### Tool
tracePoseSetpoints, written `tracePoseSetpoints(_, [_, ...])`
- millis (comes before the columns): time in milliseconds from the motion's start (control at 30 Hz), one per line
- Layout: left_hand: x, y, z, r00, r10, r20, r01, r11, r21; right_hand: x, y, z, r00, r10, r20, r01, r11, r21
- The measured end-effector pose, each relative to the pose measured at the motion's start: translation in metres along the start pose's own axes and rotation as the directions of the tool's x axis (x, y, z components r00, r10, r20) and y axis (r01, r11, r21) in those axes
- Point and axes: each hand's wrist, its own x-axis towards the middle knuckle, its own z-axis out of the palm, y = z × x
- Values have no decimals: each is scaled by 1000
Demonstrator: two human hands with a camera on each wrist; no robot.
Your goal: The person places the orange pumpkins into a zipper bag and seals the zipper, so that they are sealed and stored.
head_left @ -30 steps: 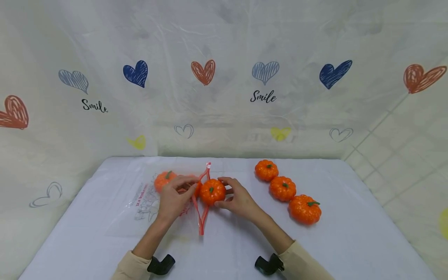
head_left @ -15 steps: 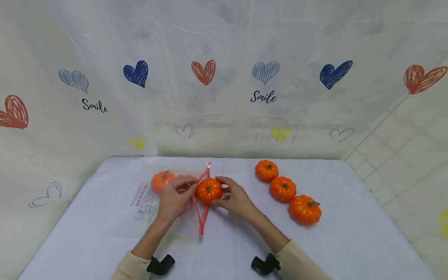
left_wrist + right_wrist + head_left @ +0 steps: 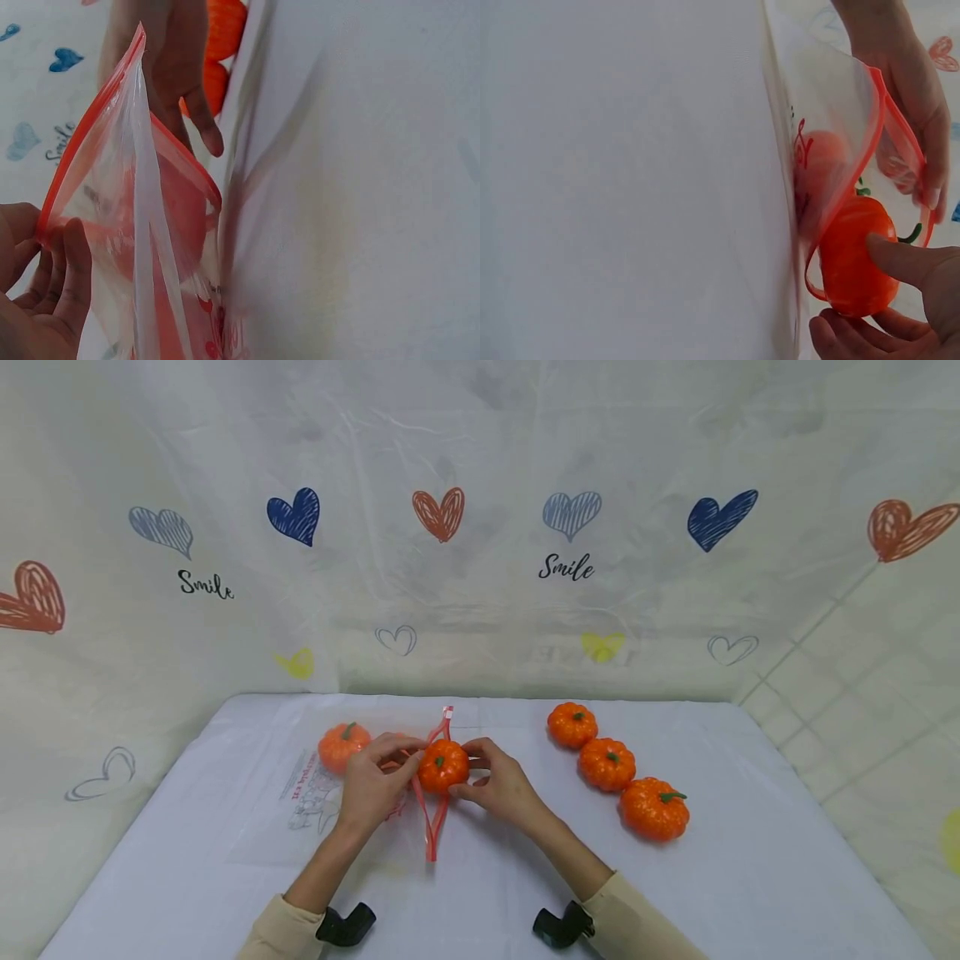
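Observation:
A clear zip bag (image 3: pixel 258 827) with a red-edged mouth lies on the table, its mouth spread apart. My left hand (image 3: pixel 375 783) pinches the upper edge of that mouth; in the left wrist view the left hand (image 3: pixel 49 292) has thumb and fingers on the red strip (image 3: pixel 75 154). At the mouth, my right hand (image 3: pixel 501 783) grips a small orange pumpkin (image 3: pixel 443 767) by its right side. The right wrist view shows this pumpkin (image 3: pixel 857 255) partly within the opening, the right hand's thumb on it and fingers beneath. Another pumpkin (image 3: pixel 342 748) shows through the plastic.
Three orange pumpkins stand in a slanting row right of the hands: a back one (image 3: pixel 572 725), a middle one (image 3: pixel 607 765) and a front one (image 3: pixel 654 810). They rest on a white-covered table (image 3: pixel 757 860). Behind hangs a pale sheet (image 3: pixel 487 427) printed with hearts.
My right hand has moved a little left, bringing its pumpkin to the bag's mouth. The pumpkin inside the bag has shifted left. My left hand has kept its hold on the edge.

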Motion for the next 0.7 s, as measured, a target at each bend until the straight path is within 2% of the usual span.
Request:
tracePoseSetpoints(133, [0, 0, 0, 1000, -6, 2, 6, 1000, 11, 1, 1, 2, 1000, -4, -10, 4, 1000, -8])
tracePoseSetpoints(400, [1, 0, 1, 1000, -2, 3, 2, 1000, 19, 2, 3, 2, 997, -60, -47, 58, 998, -35])
tracePoseSetpoints(700, [0, -1, 1, 1000, 7, -4, -7, 1000, 4, 5, 5, 5, 997, -65, -48, 63, 997, -33])
